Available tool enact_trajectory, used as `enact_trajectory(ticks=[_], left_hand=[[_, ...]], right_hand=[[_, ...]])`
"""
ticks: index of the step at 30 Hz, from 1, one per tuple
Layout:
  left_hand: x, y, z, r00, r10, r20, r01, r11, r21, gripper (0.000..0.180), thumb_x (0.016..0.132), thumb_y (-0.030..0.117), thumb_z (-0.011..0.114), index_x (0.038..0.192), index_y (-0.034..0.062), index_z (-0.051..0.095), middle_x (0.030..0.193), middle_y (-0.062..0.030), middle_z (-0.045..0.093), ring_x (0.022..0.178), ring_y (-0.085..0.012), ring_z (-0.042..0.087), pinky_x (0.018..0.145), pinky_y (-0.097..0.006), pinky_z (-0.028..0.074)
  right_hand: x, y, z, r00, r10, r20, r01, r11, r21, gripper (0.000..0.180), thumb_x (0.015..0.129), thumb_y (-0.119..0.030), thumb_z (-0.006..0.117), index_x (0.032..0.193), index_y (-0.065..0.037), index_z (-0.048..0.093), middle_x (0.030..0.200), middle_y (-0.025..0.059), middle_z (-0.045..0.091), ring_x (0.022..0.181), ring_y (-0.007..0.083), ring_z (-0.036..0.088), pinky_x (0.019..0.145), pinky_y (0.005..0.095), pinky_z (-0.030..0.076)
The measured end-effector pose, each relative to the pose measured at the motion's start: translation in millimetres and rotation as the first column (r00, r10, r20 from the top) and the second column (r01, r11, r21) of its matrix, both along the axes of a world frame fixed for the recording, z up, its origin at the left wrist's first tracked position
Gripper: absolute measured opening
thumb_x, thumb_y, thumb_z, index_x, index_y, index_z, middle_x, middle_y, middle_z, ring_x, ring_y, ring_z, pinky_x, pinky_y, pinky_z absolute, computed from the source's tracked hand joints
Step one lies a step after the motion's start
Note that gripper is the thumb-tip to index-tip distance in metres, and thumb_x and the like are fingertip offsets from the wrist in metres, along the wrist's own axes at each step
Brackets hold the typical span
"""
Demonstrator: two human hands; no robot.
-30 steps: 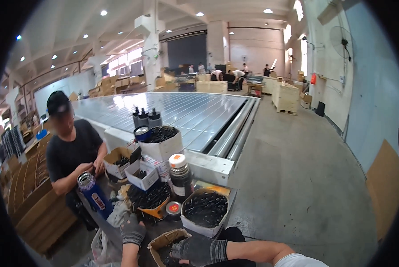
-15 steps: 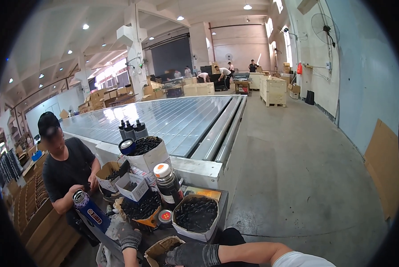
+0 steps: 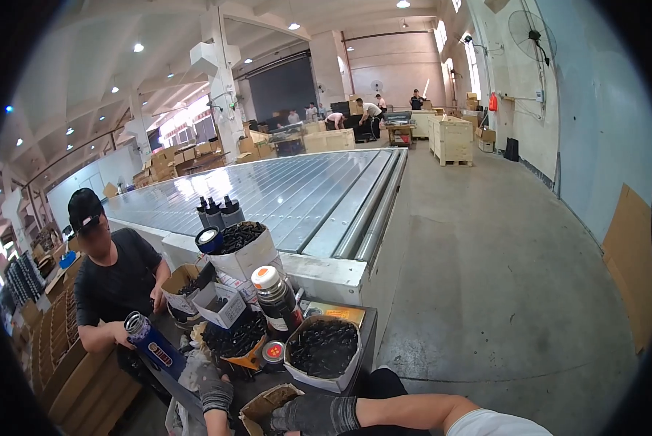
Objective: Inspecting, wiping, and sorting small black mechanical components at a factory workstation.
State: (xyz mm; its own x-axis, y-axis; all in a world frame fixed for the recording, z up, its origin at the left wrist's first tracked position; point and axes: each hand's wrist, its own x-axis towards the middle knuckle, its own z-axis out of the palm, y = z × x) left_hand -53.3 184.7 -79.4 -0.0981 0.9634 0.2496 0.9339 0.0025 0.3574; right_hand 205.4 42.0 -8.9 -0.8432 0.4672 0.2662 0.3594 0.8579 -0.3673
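Note:
My right hand, in a dark grey knit glove, reaches over the rim of a small cardboard box at the lower edge. Its fingers are down inside and hidden. Close to the left of that box is my left hand, in a grey glove with a striped cuff, low beside the bench; its fingers cannot be made out. A blue open-topped flask leans just beyond it. Next to my hands stand a box of small black parts, an orange-edged box of black parts and a small round tin.
A thermos with a white lid, a white carton and dark bottles crowd the bench. Behind is a long metal roller table. A co-worker in black stands at left. Wooden crates stand far off on the floor.
The whole view has shifted slightly. The co-worker's head has lifted a little. Both my hands stay in nearly the same places, the right one still in the box.

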Motion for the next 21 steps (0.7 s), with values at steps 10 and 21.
enact_trajectory(ticks=[10,21], left_hand=[[-14,-19,4,0.986,-0.162,0.046,0.128,0.898,0.42,0.017,0.084,0.008,0.068,0.099,0.0036,0.06,0.088,-0.0169,0.065,0.082,-0.0366,0.066,0.073,-0.046,0.053],[48,-146,122,0.636,-0.759,0.139,0.642,0.621,0.45,0.019,0.093,-0.003,0.063,0.11,0.0036,0.063,0.101,-0.0145,0.065,0.087,-0.0265,0.065,0.076,-0.035,0.052]], right_hand=[[-8,8,-14,0.994,-0.106,0.016,0.107,0.989,-0.105,0.033,0.097,-0.034,0.058,0.111,-0.004,0.065,0.094,0.0213,0.066,0.091,0.0358,0.064,0.083,0.0488,0.049],[-10,4,2,0.633,-0.366,-0.682,0.154,0.923,-0.352,0.032,0.097,-0.021,0.067,0.124,-0.006,0.057,0.092,0.0066,0.065,0.081,0.0164,0.065,0.074,0.0304,0.053]])
